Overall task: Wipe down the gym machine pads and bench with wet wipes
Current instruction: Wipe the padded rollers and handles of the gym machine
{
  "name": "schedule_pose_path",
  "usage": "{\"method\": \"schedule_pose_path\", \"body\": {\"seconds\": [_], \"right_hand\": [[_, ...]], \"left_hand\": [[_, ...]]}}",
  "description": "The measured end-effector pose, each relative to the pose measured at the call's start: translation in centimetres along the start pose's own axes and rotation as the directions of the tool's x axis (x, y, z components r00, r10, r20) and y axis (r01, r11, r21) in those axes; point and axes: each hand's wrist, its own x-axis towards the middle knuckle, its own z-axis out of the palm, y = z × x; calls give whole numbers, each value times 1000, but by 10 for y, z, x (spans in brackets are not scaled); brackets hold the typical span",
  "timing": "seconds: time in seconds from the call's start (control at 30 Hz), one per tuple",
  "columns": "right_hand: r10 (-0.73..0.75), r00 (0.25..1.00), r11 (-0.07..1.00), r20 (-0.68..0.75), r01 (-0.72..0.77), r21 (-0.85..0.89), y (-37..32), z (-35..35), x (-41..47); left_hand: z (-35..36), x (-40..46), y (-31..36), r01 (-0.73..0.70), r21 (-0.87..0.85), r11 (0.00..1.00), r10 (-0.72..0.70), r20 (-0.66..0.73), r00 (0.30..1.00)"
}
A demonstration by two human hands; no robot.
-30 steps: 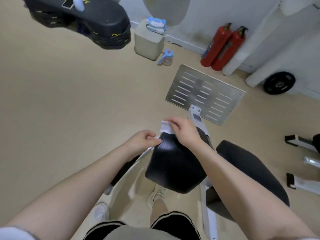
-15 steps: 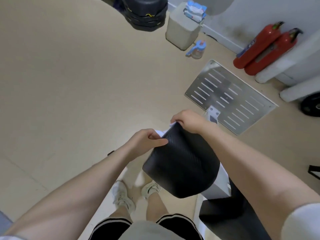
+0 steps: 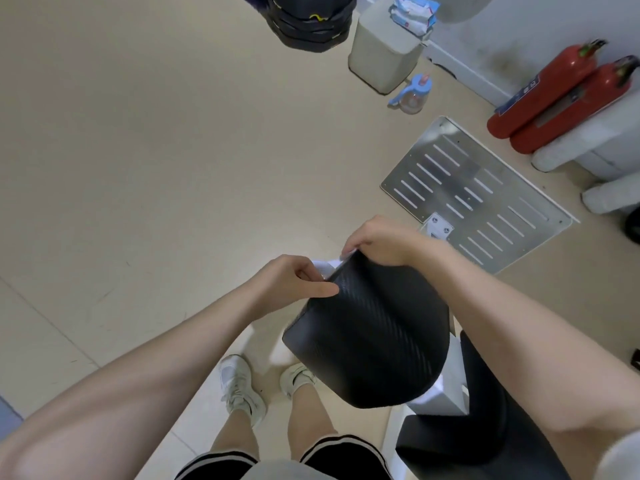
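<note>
A black textured machine pad fills the middle of the view. A white wet wipe shows at the pad's far edge, mostly hidden behind it. My left hand pinches the wipe's left end at the pad's upper-left edge, thumb lying on the pad. My right hand grips the wipe's right end over the pad's top edge. A second black seat pad lies lower right on the white frame.
A slotted metal foot plate lies on the floor beyond the pad. A pack of wipes sits on a white bin, with a blue-capped bottle beside it. Two red extinguishers lean at the wall. My feet stand below.
The view has shifted right and down over the pad. Both hands dropped the wipe behind the pad's far edge and keep holding its ends; little moved in the last half second.
</note>
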Motion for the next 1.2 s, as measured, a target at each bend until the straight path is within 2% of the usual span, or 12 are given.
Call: {"method": "schedule_pose_path", "body": {"seconds": [0.07, 0.17, 0.33, 0.4, 0.47, 0.53, 0.6, 0.7, 0.87, 0.97, 1.1, 1.2], "right_hand": [[137, 991, 989, 1, -137, 60, 18, -7, 11], [150, 989, 988, 15, -150, 38, 24, -6, 14], [-173, 979, 978, -104, 183, 98, 6, 17, -21], [-235, 966, 956, -105, 250, 153, 9, 21, -24], [-255, 960, 955, -118, 269, 125, 19, 23, -16], [-187, 974, 975, -127, 200, 100, 37, 27, -1], [-47, 991, 988, -123, 64, 141, 60, 30, 13], [70, 990, 979, -120, -46, 197, 75, 34, 25], [-27, 983, 970, -182, 70, 234, 49, 28, -4], [-79, 983, 964, -163, 117, 238, 49, 26, -13], [88, 994, 948, -61, -65, 312, 83, 29, 20], [242, 970, 896, -3, -222, 384, 112, 38, 40]], "left_hand": [[-1, 3, 0, 2, 37, 999, -3, 20, 1000], [-2, 10, 5, 18, 52, 999, -20, 35, 999], [-5, 14, 16, 64, 147, 987, -71, 46, 996], [-6, 16, 18, 73, 160, 984, -84, 67, 994], [-4, 20, 19, 76, 149, 986, -90, 91, 992], [0, 27, 21, 49, 127, 991, -62, 102, 993], [4, 37, 23, 23, 112, 993, -32, 83, 996], [8, 52, 27, 61, 103, 993, -67, 51, 996], [9, 69, 35, 136, 79, 988, -145, 121, 982], [12, 80, 37, 171, 78, 982, -181, 151, 972], [16, 101, 40, 187, 136, 973, -216, 254, 943], [18, 122, 46, 170, 162, 972, -216, 324, 921]]}}
